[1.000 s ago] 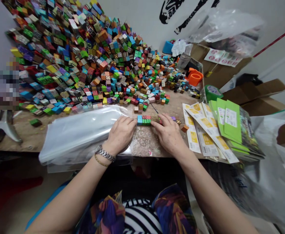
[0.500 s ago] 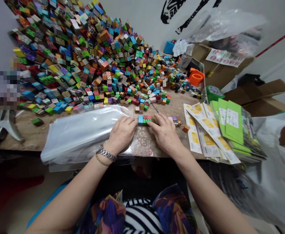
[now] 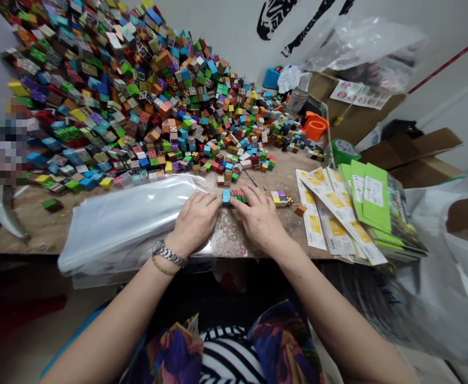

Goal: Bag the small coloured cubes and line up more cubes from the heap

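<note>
Small printed cubes in blue, red and green (image 3: 234,196) form a short, straight double row on the table. The row continues right with yellow, purple and brown cubes (image 3: 280,198). My right hand (image 3: 261,220) lies across its middle, thumb on the near side and fingers over the far side, hiding the cubes beneath. Just off the row's left end is my left hand (image 3: 196,221), thumb tip beside the blue cubes. Its fingers lie forward over a stack of clear plastic bags (image 3: 126,213), holding nothing I can see. One loose orange-brown cube (image 3: 300,210) sits right of the row.
A large heap of mixed cubes (image 3: 138,96) covers the back left. To the right lie white-and-yellow printed strips (image 3: 333,213) and green booklets (image 3: 372,197). A metal tool (image 3: 4,210) is at the far left. Behind are an orange holder (image 3: 315,127) and green tape (image 3: 344,152).
My right hand has slid a little left along the row, its thumb now closer to the blue end, and more yellow shows behind it. The whole view has shifted slightly.
</note>
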`<act>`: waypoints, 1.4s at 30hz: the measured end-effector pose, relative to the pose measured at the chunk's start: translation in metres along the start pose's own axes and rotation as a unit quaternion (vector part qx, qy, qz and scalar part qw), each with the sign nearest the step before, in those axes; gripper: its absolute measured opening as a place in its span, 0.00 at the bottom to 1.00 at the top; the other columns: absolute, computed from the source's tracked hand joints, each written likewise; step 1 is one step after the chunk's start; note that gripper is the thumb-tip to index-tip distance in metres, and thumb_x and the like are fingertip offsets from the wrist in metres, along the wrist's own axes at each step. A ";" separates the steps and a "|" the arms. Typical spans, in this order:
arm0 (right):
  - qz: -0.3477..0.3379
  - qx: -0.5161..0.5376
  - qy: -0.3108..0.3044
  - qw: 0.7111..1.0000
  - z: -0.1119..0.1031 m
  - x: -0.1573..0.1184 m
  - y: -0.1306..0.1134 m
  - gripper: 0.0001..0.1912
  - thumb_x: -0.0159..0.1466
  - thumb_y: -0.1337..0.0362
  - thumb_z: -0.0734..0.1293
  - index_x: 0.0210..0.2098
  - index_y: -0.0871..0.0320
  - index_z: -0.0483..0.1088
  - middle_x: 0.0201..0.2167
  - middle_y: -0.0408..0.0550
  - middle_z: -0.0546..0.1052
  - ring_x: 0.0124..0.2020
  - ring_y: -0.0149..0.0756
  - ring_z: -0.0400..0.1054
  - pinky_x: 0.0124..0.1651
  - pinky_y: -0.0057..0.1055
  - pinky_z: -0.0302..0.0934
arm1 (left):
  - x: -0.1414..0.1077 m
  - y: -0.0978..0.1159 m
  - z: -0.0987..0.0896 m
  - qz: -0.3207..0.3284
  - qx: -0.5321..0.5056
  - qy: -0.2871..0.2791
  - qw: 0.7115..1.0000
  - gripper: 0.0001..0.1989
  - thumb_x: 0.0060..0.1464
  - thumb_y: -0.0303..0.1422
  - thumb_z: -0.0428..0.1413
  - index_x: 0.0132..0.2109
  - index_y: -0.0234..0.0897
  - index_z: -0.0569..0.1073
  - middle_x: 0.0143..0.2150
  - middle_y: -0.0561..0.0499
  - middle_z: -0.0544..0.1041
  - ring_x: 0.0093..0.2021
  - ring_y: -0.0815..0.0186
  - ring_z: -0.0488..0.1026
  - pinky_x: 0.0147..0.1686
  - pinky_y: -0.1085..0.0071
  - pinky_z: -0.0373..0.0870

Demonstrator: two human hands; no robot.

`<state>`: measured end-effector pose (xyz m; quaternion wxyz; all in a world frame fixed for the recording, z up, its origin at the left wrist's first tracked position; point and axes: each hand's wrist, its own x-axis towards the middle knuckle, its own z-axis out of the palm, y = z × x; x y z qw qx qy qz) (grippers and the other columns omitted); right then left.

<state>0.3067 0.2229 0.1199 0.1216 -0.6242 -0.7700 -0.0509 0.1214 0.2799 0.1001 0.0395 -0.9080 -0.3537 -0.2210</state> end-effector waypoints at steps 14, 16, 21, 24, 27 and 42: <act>0.040 -0.038 -0.061 0.997 -0.031 -0.012 0.134 0.28 0.61 0.57 0.72 0.58 0.60 0.70 0.61 0.62 0.70 0.60 0.55 0.64 0.57 0.52 0.62 | 0.019 -0.001 -0.014 0.008 -0.039 -0.075 0.996 0.13 0.64 0.30 0.52 0.54 0.34 0.71 0.54 0.41 0.75 0.52 0.54 0.71 0.52 0.57 0.71; 0.034 -0.033 -0.079 0.996 -0.030 -0.010 0.140 0.27 0.61 0.57 0.73 0.57 0.61 0.71 0.58 0.62 0.73 0.58 0.54 0.67 0.56 0.49 0.64 | 0.026 0.001 -0.016 0.017 -0.042 -0.073 0.996 0.14 0.63 0.30 0.53 0.55 0.34 0.70 0.54 0.41 0.75 0.53 0.54 0.71 0.53 0.57 0.71; 0.027 -0.011 -0.103 0.994 -0.026 -0.006 0.143 0.23 0.62 0.57 0.71 0.55 0.60 0.72 0.53 0.59 0.76 0.54 0.51 0.71 0.53 0.42 0.65 | 0.043 0.000 -0.008 0.038 -0.055 -0.060 0.996 0.16 0.63 0.31 0.55 0.57 0.35 0.69 0.57 0.41 0.73 0.56 0.54 0.69 0.54 0.57 0.71; 0.024 -0.004 -0.090 0.996 -0.022 -0.007 0.145 0.21 0.64 0.57 0.70 0.54 0.58 0.74 0.50 0.57 0.78 0.50 0.49 0.73 0.51 0.40 0.65 | 0.051 -0.003 -0.001 0.047 -0.049 -0.064 0.996 0.13 0.62 0.32 0.56 0.53 0.35 0.72 0.54 0.42 0.75 0.54 0.55 0.69 0.53 0.57 0.71; 0.027 0.004 -0.069 0.997 -0.016 -0.008 0.147 0.20 0.66 0.58 0.69 0.55 0.57 0.73 0.50 0.56 0.78 0.50 0.47 0.73 0.50 0.39 0.65 | 0.057 -0.006 0.005 0.060 -0.039 -0.073 0.995 0.12 0.61 0.34 0.57 0.51 0.36 0.73 0.51 0.43 0.75 0.52 0.56 0.69 0.52 0.58 0.70; 0.055 0.022 -0.050 0.997 -0.008 -0.012 0.143 0.20 0.65 0.61 0.69 0.55 0.60 0.73 0.51 0.57 0.78 0.51 0.49 0.72 0.54 0.43 0.62 | 0.060 -0.012 0.026 0.054 -0.062 -0.091 0.992 0.11 0.65 0.35 0.53 0.47 0.34 0.77 0.49 0.45 0.78 0.51 0.57 0.68 0.53 0.60 0.68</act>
